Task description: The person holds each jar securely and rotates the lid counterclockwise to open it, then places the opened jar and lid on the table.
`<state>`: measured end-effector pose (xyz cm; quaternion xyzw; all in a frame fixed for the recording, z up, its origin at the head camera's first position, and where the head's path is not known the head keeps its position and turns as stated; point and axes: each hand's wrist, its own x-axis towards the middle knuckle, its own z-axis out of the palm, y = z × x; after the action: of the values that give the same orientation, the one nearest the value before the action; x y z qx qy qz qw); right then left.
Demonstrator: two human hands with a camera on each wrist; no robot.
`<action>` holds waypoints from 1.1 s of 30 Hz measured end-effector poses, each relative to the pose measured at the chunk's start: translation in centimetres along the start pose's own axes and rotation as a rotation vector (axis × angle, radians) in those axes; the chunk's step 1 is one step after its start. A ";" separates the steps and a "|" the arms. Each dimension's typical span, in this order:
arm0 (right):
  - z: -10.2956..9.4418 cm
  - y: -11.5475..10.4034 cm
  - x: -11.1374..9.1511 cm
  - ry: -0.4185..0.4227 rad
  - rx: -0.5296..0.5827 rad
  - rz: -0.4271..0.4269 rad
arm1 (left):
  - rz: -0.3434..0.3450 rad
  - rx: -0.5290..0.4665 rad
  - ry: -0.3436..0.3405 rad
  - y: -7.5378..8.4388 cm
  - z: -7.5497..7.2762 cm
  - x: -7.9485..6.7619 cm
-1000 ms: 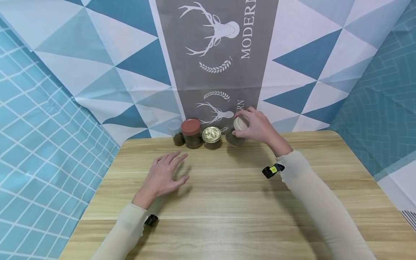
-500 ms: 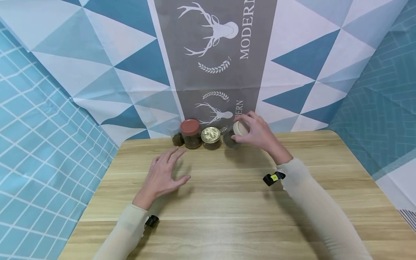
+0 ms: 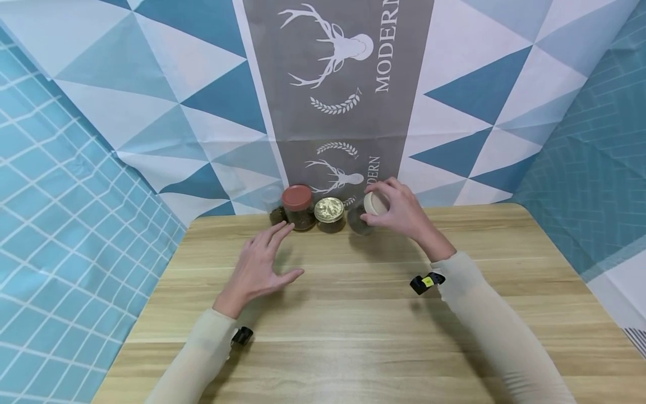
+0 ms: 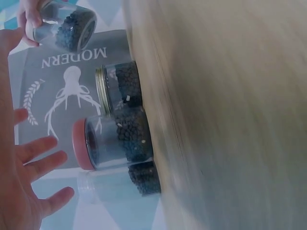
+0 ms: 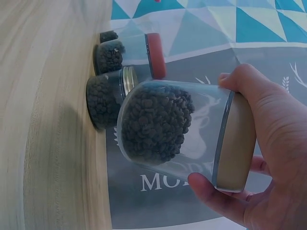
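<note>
Head, hazy jar [image 3: 358, 217]; right wrist, pellets [image 5: 156, 124] (dark)

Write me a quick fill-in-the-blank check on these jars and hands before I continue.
1. The right hand grips the raised jar around its pale ____.
2. The left hand holds ____.
3. Between the gold-lidded jar and clear-lidded jar, the middle jar has a ____ lid.
4. Jars standing on the table number ____.

Missing words: lid; nothing; red; three.

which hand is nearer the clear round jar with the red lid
Left: the left hand is just in front of the clear round red-lidded jar; the right hand is to its right, gripping a clear beige-lidded jar.
</note>
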<state>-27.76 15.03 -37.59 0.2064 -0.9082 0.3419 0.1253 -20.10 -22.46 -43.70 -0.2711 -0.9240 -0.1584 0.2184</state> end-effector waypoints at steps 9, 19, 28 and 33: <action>0.0 -0.1 -0.3 0.019 0.006 -0.014 | 0.002 -0.035 -0.028 1.0 0.6 1.3; 0.2 -0.4 -0.8 0.020 0.026 -0.002 | 0.055 -0.033 -0.010 1.7 1.5 2.4; 0.6 -0.6 -1.3 0.035 0.033 -0.018 | 0.033 -0.051 -0.011 2.4 1.8 3.1; 0.8 -0.8 -1.6 0.029 0.039 -0.027 | 0.048 -0.068 0.008 2.9 2.1 3.6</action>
<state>-26.07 14.40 -38.35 0.2162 -0.8967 0.3605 0.1390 -21.79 -17.76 -43.22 -0.3000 -0.9103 -0.1856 0.2167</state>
